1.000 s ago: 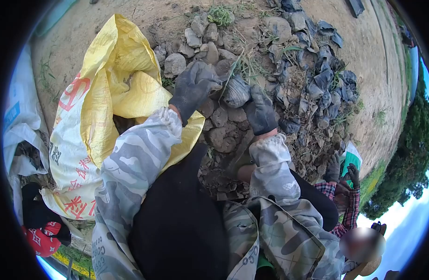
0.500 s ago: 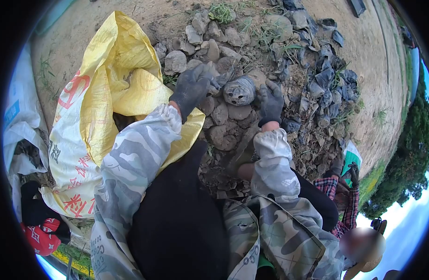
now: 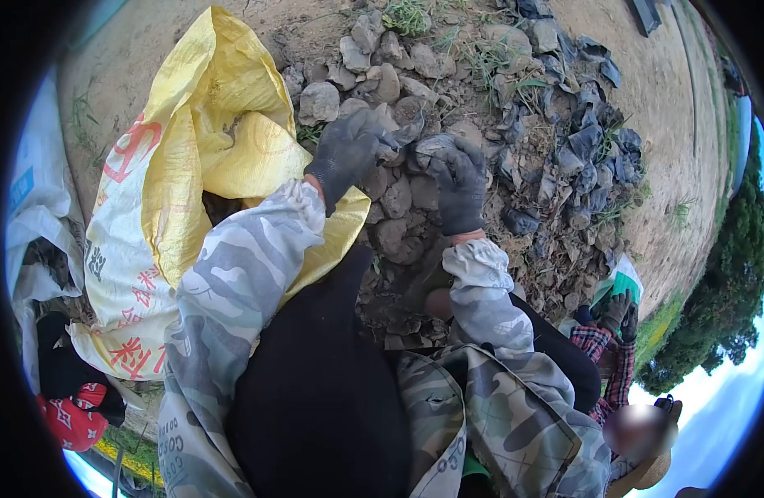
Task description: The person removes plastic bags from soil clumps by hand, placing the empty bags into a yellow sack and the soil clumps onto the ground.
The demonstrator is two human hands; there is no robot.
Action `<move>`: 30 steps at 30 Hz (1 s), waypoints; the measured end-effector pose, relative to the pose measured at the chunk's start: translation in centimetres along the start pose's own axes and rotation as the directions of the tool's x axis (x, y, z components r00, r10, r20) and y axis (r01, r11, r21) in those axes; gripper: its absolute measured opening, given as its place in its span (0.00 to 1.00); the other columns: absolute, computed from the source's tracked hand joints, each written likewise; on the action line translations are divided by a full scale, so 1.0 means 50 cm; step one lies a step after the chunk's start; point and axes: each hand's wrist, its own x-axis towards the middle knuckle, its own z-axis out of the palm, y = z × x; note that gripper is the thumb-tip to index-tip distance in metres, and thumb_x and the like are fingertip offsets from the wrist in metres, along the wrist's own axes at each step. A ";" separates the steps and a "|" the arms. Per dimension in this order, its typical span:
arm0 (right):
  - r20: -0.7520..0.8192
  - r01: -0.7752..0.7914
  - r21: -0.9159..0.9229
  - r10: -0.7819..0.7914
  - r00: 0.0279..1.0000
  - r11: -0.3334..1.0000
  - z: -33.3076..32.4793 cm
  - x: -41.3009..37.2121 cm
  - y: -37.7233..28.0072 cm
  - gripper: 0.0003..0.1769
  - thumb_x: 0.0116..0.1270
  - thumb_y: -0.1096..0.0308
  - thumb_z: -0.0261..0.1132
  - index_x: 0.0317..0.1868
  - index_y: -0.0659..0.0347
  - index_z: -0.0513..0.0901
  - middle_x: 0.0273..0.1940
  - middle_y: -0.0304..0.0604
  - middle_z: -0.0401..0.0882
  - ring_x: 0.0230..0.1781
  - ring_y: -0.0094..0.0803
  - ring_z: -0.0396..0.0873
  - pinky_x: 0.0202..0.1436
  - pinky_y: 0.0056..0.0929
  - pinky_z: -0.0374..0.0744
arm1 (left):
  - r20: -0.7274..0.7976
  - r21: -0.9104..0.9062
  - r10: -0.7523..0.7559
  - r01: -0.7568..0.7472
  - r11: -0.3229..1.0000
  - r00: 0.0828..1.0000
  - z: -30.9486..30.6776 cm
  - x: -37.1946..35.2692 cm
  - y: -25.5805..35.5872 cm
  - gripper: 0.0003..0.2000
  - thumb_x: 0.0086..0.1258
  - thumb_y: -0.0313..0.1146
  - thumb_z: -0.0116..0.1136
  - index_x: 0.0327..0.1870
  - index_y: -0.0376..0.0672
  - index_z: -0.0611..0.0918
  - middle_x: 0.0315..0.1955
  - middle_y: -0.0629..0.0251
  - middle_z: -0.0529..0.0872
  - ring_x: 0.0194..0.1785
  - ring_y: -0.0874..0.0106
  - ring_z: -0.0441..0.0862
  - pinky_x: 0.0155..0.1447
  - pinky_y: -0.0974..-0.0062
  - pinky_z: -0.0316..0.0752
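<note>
My right hand (image 3: 458,184), in a dark work glove, curls its fingers over a round grey lump (image 3: 430,147) that looks wrapped in plastic film. The glove hides much of the lump. Just left of it, my left hand (image 3: 347,151), gloved too, has its fingers closed on a dark scrap of plastic film (image 3: 408,131). Both hands are above a heap of rounded earthen lumps (image 3: 396,199). A yellow-lined woven sack (image 3: 253,162) with red printing lies with its mouth wide, beside and under my left forearm.
Crumpled black plastic film (image 3: 583,137) and dry debris lie to the right of the heap. At lower right a person in a checked sleeve (image 3: 621,373) is near a green and white sack (image 3: 623,282). Another person's red clothing (image 3: 76,422) shows at lower left, below white sheeting (image 3: 41,199).
My right hand has moved left and up, from beside the round lump to closing over it. My left hand has stayed nearly in place. The other person's gloved hands have shifted slightly.
</note>
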 end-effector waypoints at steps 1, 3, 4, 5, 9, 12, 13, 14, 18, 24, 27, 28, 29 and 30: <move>0.001 0.002 0.000 -0.002 1.000 1.000 -0.015 0.014 -0.011 0.15 0.51 0.65 0.68 0.40 0.56 0.79 0.47 0.47 0.73 0.48 0.46 0.71 0.51 0.42 0.70 | 0.013 -0.040 -0.009 0.009 0.999 1.000 -0.001 -0.002 0.016 0.09 0.61 0.22 0.42 0.37 0.36 0.77 0.29 0.68 0.80 0.35 0.79 0.77 0.46 0.82 0.72; 0.032 -0.020 0.034 0.019 0.999 0.999 -0.049 0.034 -0.031 0.10 0.55 0.73 0.64 0.39 0.59 0.79 0.40 0.46 0.77 0.42 0.43 0.75 0.47 0.38 0.73 | 0.050 -0.028 -0.072 0.074 0.997 0.996 -0.014 -0.017 0.078 0.10 0.62 0.24 0.42 0.39 0.36 0.77 0.30 0.69 0.80 0.36 0.80 0.76 0.46 0.83 0.71; -0.033 -0.301 0.362 0.335 0.942 0.882 -0.038 0.036 -0.037 0.06 0.59 0.75 0.63 0.38 0.62 0.78 0.36 0.42 0.78 0.38 0.33 0.76 0.45 0.29 0.74 | 0.089 -0.012 -0.133 0.134 0.991 0.987 -0.017 -0.021 0.103 0.10 0.63 0.25 0.43 0.41 0.37 0.76 0.31 0.69 0.79 0.38 0.80 0.76 0.47 0.83 0.71; -0.037 -0.301 0.358 0.336 0.941 0.884 -0.041 0.035 -0.043 0.06 0.59 0.75 0.63 0.38 0.62 0.78 0.36 0.42 0.78 0.38 0.33 0.76 0.45 0.29 0.74 | 0.094 -0.013 -0.130 0.132 0.991 0.987 -0.013 -0.021 0.097 0.10 0.63 0.25 0.43 0.41 0.37 0.76 0.31 0.69 0.79 0.38 0.80 0.76 0.47 0.83 0.71; -0.061 -0.386 0.562 0.502 0.863 0.732 -0.025 0.064 -0.101 0.06 0.64 0.73 0.61 0.41 0.65 0.80 0.35 0.36 0.78 0.35 0.21 0.73 0.42 0.20 0.73 | 0.114 -0.433 0.011 0.039 0.901 0.993 -0.005 -0.016 0.052 0.14 0.64 0.28 0.45 0.50 0.37 0.75 0.42 0.68 0.78 0.44 0.80 0.73 0.49 0.83 0.70; 0.157 -0.486 0.720 0.566 0.809 0.495 0.025 0.052 -0.132 0.07 0.64 0.72 0.63 0.41 0.66 0.78 0.39 0.38 0.78 0.39 0.20 0.74 0.44 0.21 0.74 | 0.049 -0.449 0.111 -0.077 0.890 0.993 0.002 -0.015 0.059 0.15 0.66 0.28 0.46 0.53 0.36 0.74 0.46 0.67 0.78 0.46 0.78 0.74 0.51 0.79 0.70; 0.157 -0.487 0.719 0.567 0.808 0.495 0.036 0.053 -0.158 0.07 0.64 0.72 0.63 0.41 0.66 0.78 0.39 0.38 0.78 0.39 0.20 0.74 0.44 0.21 0.74 | -0.084 -0.003 0.521 -0.523 0.852 0.849 0.000 -0.011 0.062 0.16 0.67 0.28 0.47 0.55 0.36 0.73 0.46 0.66 0.78 0.48 0.78 0.74 0.52 0.77 0.70; 0.238 -0.535 0.716 0.564 0.790 0.448 0.046 0.056 -0.182 0.08 0.64 0.73 0.63 0.41 0.67 0.78 0.40 0.38 0.78 0.39 0.21 0.74 0.44 0.21 0.74 | -0.001 0.454 0.843 -0.751 0.480 0.538 -0.002 -0.009 0.065 0.17 0.68 0.29 0.49 0.56 0.35 0.72 0.46 0.65 0.78 0.50 0.77 0.74 0.54 0.76 0.70; 0.319 -0.406 0.580 0.262 0.911 0.706 0.034 0.064 -0.192 0.10 0.64 0.73 0.61 0.44 0.68 0.78 0.41 0.40 0.79 0.40 0.21 0.75 0.43 0.21 0.75 | 0.015 -0.457 -0.086 0.083 0.885 0.996 0.017 -0.015 0.096 0.20 0.62 0.30 0.56 0.56 0.38 0.70 0.42 0.63 0.78 0.42 0.77 0.74 0.47 0.79 0.72; -0.017 -0.492 0.152 0.500 0.866 0.857 -0.062 0.070 -0.024 0.12 0.58 0.70 0.66 0.42 0.65 0.79 0.40 0.48 0.78 0.44 0.38 0.76 0.48 0.30 0.74 | 0.031 -0.341 0.019 -0.008 0.940 0.999 0.028 -0.022 0.045 0.17 0.61 0.28 0.53 0.52 0.39 0.73 0.41 0.65 0.78 0.44 0.77 0.74 0.50 0.80 0.70; -0.184 -0.372 -0.193 0.339 0.923 0.908 -0.106 0.071 0.104 0.15 0.55 0.66 0.69 0.41 0.63 0.78 0.43 0.49 0.77 0.49 0.43 0.72 0.54 0.35 0.71 | 0.104 -0.344 -0.069 0.101 0.934 0.992 0.034 -0.034 0.032 0.19 0.61 0.28 0.53 0.55 0.35 0.72 0.46 0.64 0.78 0.49 0.77 0.74 0.56 0.79 0.67; -0.197 -0.462 -0.331 0.418 0.887 0.823 -0.115 0.076 0.125 0.18 0.53 0.64 0.70 0.42 0.62 0.78 0.45 0.49 0.75 0.51 0.44 0.71 0.56 0.37 0.70 | 0.113 -0.159 0.108 -0.089 0.983 0.988 0.035 -0.032 -0.003 0.19 0.62 0.28 0.53 0.55 0.35 0.71 0.46 0.65 0.78 0.48 0.77 0.73 0.56 0.79 0.67; -0.223 -0.535 -0.459 0.490 0.843 0.710 -0.121 0.082 0.146 0.21 0.50 0.62 0.72 0.42 0.61 0.78 0.48 0.49 0.74 0.53 0.46 0.69 0.57 0.38 0.68 | 0.156 0.030 0.275 -0.282 0.959 0.949 0.036 -0.030 -0.037 0.19 0.62 0.29 0.53 0.55 0.35 0.71 0.46 0.65 0.78 0.48 0.77 0.73 0.56 0.78 0.67; -0.187 -0.547 -0.506 0.534 0.825 0.667 -0.121 0.083 0.178 0.22 0.50 0.56 0.71 0.42 0.59 0.79 0.51 0.51 0.72 0.54 0.48 0.69 0.59 0.41 0.66 | 0.152 0.099 0.305 -0.322 0.942 0.940 0.039 -0.033 -0.034 0.19 0.62 0.29 0.52 0.55 0.35 0.71 0.45 0.64 0.78 0.48 0.78 0.72 0.55 0.78 0.67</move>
